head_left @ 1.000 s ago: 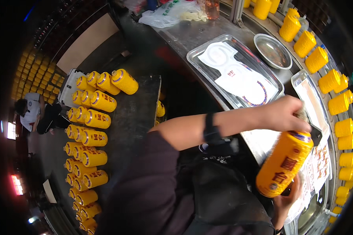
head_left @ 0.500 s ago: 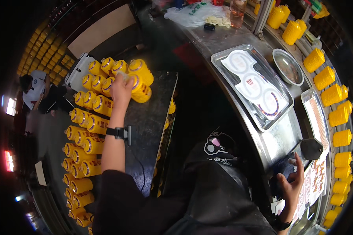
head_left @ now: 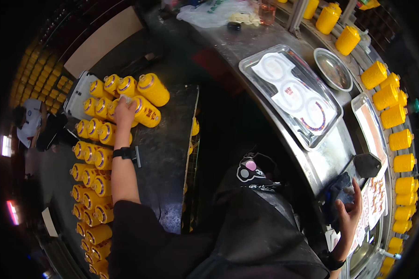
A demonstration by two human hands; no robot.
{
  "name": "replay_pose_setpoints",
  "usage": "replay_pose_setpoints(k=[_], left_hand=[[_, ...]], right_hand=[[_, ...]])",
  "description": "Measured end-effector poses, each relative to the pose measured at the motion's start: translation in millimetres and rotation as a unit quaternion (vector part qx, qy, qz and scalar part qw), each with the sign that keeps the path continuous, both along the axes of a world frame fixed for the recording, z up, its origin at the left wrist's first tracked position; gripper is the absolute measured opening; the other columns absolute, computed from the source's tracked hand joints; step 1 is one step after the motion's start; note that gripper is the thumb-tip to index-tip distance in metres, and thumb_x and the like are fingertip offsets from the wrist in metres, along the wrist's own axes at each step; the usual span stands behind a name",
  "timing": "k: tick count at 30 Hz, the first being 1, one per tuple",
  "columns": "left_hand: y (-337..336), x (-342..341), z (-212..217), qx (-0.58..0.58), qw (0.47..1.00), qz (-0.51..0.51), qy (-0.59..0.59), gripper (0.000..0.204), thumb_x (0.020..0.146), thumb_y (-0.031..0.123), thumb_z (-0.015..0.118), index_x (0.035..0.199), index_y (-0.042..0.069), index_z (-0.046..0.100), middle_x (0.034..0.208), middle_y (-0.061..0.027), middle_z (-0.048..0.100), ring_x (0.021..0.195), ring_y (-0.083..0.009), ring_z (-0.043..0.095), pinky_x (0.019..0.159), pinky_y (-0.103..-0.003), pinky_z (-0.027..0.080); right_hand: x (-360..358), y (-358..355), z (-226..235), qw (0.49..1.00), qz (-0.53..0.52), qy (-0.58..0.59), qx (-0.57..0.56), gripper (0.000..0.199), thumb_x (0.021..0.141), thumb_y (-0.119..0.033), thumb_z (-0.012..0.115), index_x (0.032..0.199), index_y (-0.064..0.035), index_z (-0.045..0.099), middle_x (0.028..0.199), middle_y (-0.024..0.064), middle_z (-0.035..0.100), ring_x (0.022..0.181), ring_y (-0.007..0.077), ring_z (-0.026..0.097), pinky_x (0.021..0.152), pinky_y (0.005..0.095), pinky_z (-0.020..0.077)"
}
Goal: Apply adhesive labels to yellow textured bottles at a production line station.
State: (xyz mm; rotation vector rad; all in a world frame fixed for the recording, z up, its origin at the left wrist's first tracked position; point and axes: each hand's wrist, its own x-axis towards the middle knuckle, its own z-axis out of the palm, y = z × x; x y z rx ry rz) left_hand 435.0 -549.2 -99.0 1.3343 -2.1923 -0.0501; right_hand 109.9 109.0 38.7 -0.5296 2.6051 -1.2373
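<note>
Left hand closed around yellow bottle in lying stack; right hand open, fingers spread, resting on dark cloth at tabletop edge.

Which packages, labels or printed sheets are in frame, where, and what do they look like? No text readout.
Yellow bottles: lying in rows at left, purple-ringed caps; left hand rests on one.
Yellow bottles: standing in a curve along the right edge.
Label sheets: in a steel tray, white with round cut-outs and red and blue print.
Printed sheet: far right of the counter, white with red print, beyond the right hand.
</note>
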Motion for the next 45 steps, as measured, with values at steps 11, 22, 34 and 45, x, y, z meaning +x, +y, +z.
replay_pose_setpoints(k=[11,22,34,45], left_hand=[[62,-146,43,0.023,0.956,-0.125,0.266,0.038,0.092,0.025,0.067,0.118,-0.001,0.057,0.108,-0.0199,0.065,0.098,-0.0262,0.064,0.084,-0.033,0.051],[342,-627,180,0.238,0.743,-0.602,0.173,0.068,0.082,0.041,0.073,0.126,-0.005,0.05,0.115,-0.0253,0.06,0.111,-0.0338,0.059,0.095,-0.038,0.046],[443,-905,153,0.212,0.793,-0.546,0.167,0.069,0.079,0.056,0.066,0.126,0.005,0.059,0.13,-0.0222,0.058,0.121,-0.0384,0.054,0.1,-0.043,0.043],[417,-676,209,0.45,0.538,-0.666,0.254,0.038,0.093,0.033,0.063,0.116,0.002,0.06,0.107,-0.0079,0.066,0.096,-0.0154,0.064,0.086,-0.028,0.049]], right_hand=[[-13,-2,17,0.998,-0.022,-0.028,-0.046,0.063,0.079,-0.016,0.076,0.137,-0.0079,0.052,0.11,0.0071,0.064,0.068,0.0077,0.051,0.057,0.0228,0.043],[-38,69,-14,0.972,-0.192,-0.004,-0.132,0.058,0.076,-0.008,0.075,0.13,-0.0023,0.057,0.098,0.003,0.065,0.058,0.0001,0.041,0.052,0.0181,0.0352],[-19,140,-49,0.901,-0.404,-0.085,-0.134,0.056,0.077,-0.004,0.072,0.131,-0.0003,0.056,0.099,0.0049,0.062,0.055,-0.0008,0.046,0.049,0.0165,0.037],[-34,109,-49,0.945,-0.283,-0.038,-0.162,0.049,0.079,-0.008,0.072,0.127,-0.0036,0.06,0.093,0.0013,0.064,0.055,-0.001,0.038,0.051,0.0164,0.0335]])
